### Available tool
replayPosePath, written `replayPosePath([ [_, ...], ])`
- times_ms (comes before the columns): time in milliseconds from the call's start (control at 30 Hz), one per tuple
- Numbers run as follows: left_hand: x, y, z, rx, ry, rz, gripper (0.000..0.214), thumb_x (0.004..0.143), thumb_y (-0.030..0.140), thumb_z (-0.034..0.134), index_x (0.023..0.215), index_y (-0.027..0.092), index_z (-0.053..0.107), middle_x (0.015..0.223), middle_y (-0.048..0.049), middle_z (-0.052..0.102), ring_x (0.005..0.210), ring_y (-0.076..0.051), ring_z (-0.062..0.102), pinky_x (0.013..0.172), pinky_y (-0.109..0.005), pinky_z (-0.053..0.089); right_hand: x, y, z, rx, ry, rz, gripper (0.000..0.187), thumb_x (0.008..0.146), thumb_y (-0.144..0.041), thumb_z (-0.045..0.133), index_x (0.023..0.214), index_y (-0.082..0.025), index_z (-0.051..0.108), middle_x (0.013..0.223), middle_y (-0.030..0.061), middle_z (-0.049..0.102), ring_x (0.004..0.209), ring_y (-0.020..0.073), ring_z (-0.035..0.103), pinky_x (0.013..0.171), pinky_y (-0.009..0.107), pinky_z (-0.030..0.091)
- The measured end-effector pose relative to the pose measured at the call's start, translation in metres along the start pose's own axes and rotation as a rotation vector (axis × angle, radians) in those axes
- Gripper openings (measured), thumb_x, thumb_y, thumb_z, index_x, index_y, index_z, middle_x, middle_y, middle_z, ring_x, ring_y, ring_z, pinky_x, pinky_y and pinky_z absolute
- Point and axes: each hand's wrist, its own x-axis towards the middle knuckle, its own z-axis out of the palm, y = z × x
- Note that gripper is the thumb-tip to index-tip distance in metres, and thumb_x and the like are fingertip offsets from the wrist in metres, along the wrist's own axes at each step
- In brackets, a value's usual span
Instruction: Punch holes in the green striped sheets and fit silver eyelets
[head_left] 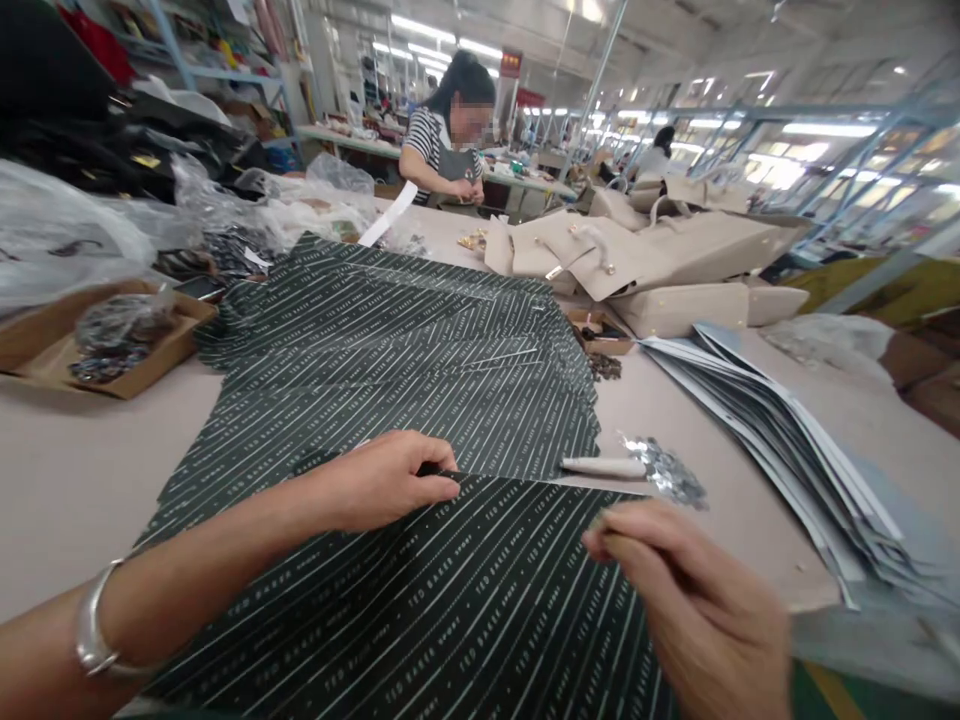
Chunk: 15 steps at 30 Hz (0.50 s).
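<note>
Your left grip (386, 482) pinches the TED BAKER fabric (487, 600); whether your curled right grip (694, 585) holds any is unclear. Dragging could scatter metal pieces (673, 472) toward the desk's (637, 400) right edge.

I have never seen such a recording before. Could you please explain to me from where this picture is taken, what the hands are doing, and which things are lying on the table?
There is no machine here: you see a person's own bare hands. The camera is worn on the head, looking forward and down. The left hand pinches the edge of a dark striped cloth between its fingers. The right hand is at the cloth's right side, fingers bent; its exact grip is unclear. The cloth covers much of the table. To the left is an open box; to the right, small silver pieces and a stack of long strips. Farther back are beige bags and another person.
</note>
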Motion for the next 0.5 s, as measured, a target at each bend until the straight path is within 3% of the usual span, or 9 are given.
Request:
replayPosePath([
  [67, 0.009, -0.014, 0.012, -0.011, -0.041, -0.039, 0.027, 0.082, 0.045, 0.057, 0.081, 0.019, 0.064, 0.072, 0.0023, 0.057, 0.069, -0.015, 0.049, 0.062, -0.025, 0.031, 0.005, 0.003, 0.043, 0.068, -0.109, 0.118, 0.013, 0.092, -0.025, 0.065, 0.095, -0.027, 0.077, 0.079, 0.0019, 0.074, 0.07, 0.0173, 0.071, 0.064, 0.029, 0.058],
  [167, 0.016, -0.027, 0.018, -0.049, -0.108, -0.083, 0.028, 0.077, 0.045, 0.061, 0.087, 0.019, 0.066, 0.075, 0.002, 0.06, 0.071, -0.015, 0.051, 0.064, -0.025, 0.033, 0.004, 0.023, 0.077, 0.246, -0.201, 0.355, 0.016, 0.091, -0.032, 0.066, 0.1, -0.022, 0.075, 0.077, 0.0021, 0.076, 0.068, 0.0164, 0.072, 0.064, 0.028, 0.06],
  [300, 0.018, -0.025, 0.018, -0.154, -0.222, -0.116, 0.036, 0.074, 0.048, 0.065, 0.092, 0.018, 0.069, 0.074, 0.0024, 0.06, 0.067, -0.014, 0.05, 0.061, -0.024, 0.035, -0.004, 0.042, 0.086, 0.419, -0.243, 0.552, 0.02, 0.086, -0.037, 0.071, 0.092, -0.018, 0.072, 0.076, 0.0039, 0.077, 0.068, 0.0164, 0.072, 0.066, 0.028, 0.061],
  [500, 0.019, -0.019, 0.027, -0.44, -0.347, -0.158, 0.04, 0.074, 0.051, 0.067, 0.097, 0.019, 0.072, 0.078, 0.0, 0.065, 0.065, -0.013, 0.053, 0.059, -0.022, 0.04, 0.0, 0.041, 0.088, 0.458, -0.286, 0.607, 0.009, 0.082, -0.029, 0.073, 0.083, -0.02, 0.075, 0.071, -0.0009, 0.072, 0.063, 0.0111, 0.065, 0.061, 0.022, 0.054],
])
